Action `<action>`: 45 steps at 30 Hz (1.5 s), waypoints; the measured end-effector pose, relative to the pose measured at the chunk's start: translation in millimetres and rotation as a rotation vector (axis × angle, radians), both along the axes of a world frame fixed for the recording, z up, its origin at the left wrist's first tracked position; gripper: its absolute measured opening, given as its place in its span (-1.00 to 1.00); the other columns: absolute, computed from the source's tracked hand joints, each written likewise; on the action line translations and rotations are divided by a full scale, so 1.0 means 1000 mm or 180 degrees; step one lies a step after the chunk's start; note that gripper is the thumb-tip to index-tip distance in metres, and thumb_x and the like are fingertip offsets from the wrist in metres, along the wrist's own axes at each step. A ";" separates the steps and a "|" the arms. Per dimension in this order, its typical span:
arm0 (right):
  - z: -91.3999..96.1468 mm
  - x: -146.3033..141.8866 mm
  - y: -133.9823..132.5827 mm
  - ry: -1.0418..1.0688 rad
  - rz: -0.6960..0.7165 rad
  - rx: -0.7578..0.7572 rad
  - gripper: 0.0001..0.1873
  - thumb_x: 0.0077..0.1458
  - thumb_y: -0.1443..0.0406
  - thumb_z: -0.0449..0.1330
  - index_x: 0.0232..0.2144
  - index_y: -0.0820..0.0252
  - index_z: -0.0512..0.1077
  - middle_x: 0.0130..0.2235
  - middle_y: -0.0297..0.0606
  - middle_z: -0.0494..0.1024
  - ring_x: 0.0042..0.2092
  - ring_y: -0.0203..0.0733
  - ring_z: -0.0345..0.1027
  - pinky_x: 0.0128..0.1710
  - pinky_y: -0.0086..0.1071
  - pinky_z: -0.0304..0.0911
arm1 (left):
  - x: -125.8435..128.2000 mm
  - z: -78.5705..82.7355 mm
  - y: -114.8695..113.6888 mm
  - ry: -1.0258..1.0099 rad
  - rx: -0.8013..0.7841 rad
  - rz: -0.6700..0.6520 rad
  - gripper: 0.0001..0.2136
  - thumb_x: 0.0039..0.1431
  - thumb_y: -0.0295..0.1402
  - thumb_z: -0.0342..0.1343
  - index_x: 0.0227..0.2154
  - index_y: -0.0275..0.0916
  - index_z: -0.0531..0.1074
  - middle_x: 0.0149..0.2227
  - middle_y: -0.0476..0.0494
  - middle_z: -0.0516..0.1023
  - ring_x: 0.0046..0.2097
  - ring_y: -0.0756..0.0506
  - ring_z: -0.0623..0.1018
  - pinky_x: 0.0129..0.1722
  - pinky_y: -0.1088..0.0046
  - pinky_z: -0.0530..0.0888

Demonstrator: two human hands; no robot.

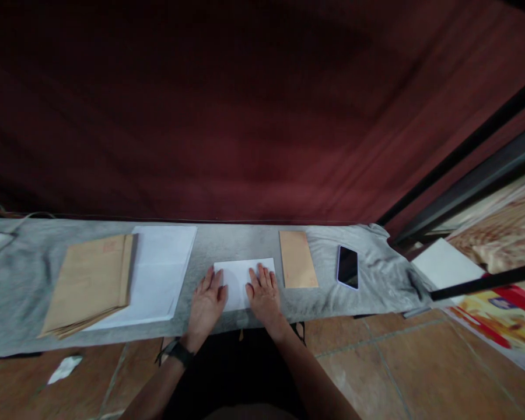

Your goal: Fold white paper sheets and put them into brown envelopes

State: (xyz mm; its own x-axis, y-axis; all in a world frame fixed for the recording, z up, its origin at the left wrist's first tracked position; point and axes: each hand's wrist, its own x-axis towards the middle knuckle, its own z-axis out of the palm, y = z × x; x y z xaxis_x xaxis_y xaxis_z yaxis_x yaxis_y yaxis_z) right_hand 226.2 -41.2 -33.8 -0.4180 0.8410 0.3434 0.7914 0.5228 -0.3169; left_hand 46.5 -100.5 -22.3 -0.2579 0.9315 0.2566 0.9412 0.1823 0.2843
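Note:
A folded white sheet of paper [238, 279] lies on the grey cloth [21, 286] in front of me. My left hand [206, 303] rests flat on its left edge, fingers stretched out. My right hand [263, 294] lies flat on its right part, fingers spread. Neither hand grips anything. A small brown envelope [297, 258] lies just right of the sheet.
A stack of brown envelopes [87, 283] sits at left, overlapping a pile of white sheets [160, 271]. A dark phone [347, 266] lies right of the small envelope. Behind hangs a dark red curtain [245, 116]. A crumpled scrap [65, 368] lies on the tiled floor.

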 end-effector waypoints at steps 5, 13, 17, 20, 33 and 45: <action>0.001 -0.005 0.004 -0.0123 -0.0068 -0.0122 -0.50 0.34 0.17 0.11 0.27 0.16 0.31 0.37 -0.01 0.20 0.36 0.10 0.10 0.31 0.07 0.02 | -0.008 0.010 0.017 -0.0919 -0.0196 0.0452 -0.56 0.25 -0.27 0.02 0.16 -0.29 0.37 0.13 -0.30 0.49 0.09 -0.19 0.53 0.15 0.24 0.41; -0.006 -0.024 0.011 0.0003 -0.0039 -0.0032 -0.50 0.36 0.16 0.08 0.29 0.10 0.29 0.36 -0.06 0.22 0.37 0.09 0.07 0.34 0.12 -0.08 | -0.019 0.021 0.026 -0.2091 -0.0508 0.0901 -0.41 0.08 -0.35 0.15 0.21 -0.32 0.28 -0.29 -0.13 0.60 -0.25 -0.16 0.61 -0.21 0.36 0.50; -0.007 -0.021 0.015 -0.0030 -0.0105 -0.0003 -0.48 0.34 0.18 0.10 0.30 0.11 0.28 0.37 -0.04 0.19 0.36 0.10 0.07 0.33 0.07 -0.03 | -0.020 0.022 0.025 -0.2530 -0.0412 0.0934 -0.35 0.00 -0.41 0.16 0.23 -0.28 0.26 -0.42 -0.02 0.57 -0.38 -0.15 0.58 -0.35 0.38 0.45; -0.007 -0.011 0.020 -0.0079 -0.0229 0.0024 -0.44 0.34 0.19 0.10 0.32 0.20 0.23 0.38 0.03 0.16 0.37 0.10 0.06 0.31 0.02 0.01 | -0.022 0.022 0.025 -0.2588 -0.0368 0.0870 -0.34 -0.04 -0.40 0.17 0.22 -0.32 0.29 -0.51 0.03 0.52 -0.42 -0.16 0.56 -0.39 0.38 0.42; -0.015 0.024 -0.002 -0.0149 -0.0395 0.0282 -0.38 0.38 0.21 -0.05 0.36 0.48 0.09 0.35 0.18 0.19 0.36 0.09 0.10 0.30 0.00 0.07 | -0.019 0.017 0.020 -0.2632 0.0142 0.0987 -0.41 -0.01 -0.31 0.18 0.14 -0.34 0.35 -0.53 0.04 0.48 -0.43 -0.14 0.51 -0.37 0.35 0.42; -0.013 0.029 -0.037 -0.0167 -0.0427 0.0445 -0.40 0.40 0.22 -0.06 0.38 0.42 0.06 0.36 0.12 0.18 0.37 0.05 0.08 0.32 -0.01 0.04 | -0.014 0.023 -0.022 -0.3651 -0.0528 0.0835 -0.27 -0.04 -0.35 0.20 0.26 -0.28 0.20 -0.47 0.00 0.58 -0.43 -0.16 0.57 -0.47 0.38 0.45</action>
State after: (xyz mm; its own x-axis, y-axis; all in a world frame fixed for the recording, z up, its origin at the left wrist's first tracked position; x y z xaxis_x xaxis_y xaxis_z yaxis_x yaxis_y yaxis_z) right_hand 254.8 -78.6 -46.9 -0.3257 0.8360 0.4416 0.8705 0.4475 -0.2051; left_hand 32.7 -122.1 0.9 -0.4464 0.8159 -0.3674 0.0807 0.4456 0.8916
